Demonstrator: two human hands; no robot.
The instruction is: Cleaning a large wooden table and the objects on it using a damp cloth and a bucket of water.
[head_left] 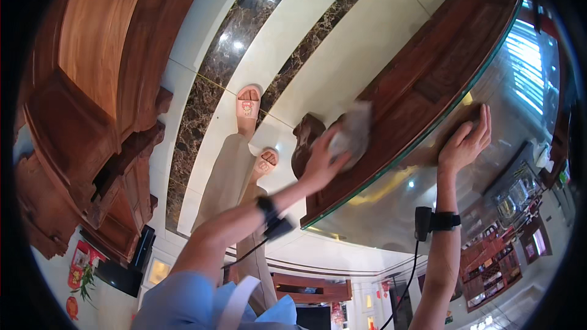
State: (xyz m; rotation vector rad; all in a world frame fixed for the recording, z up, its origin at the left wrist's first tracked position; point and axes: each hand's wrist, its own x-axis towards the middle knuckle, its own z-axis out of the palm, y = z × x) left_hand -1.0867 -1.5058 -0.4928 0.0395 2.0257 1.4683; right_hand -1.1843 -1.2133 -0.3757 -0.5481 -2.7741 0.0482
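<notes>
My left hand (325, 157) holds a grey cloth (356, 131) against the dark wooden side of a table (422, 95). Both the cloth and the fingers are smeared by motion. The table carries a glass top (382, 208) with a green-tinted edge. On that glass rests my right hand (465, 145), its fingers stretched out and nothing held. A black strap with a small device (278, 226) is around the left wrist, and a similar strapped device (425, 223) is on the right one.
A carved table leg (309, 140) stands just left of the cloth. Carved wooden seating (92, 128) fills the left side. Glassware (516, 198) sits on the table at the right. My slippered feet (248, 102) are on the striped tile floor (306, 43). Black cables hang from the wrist devices.
</notes>
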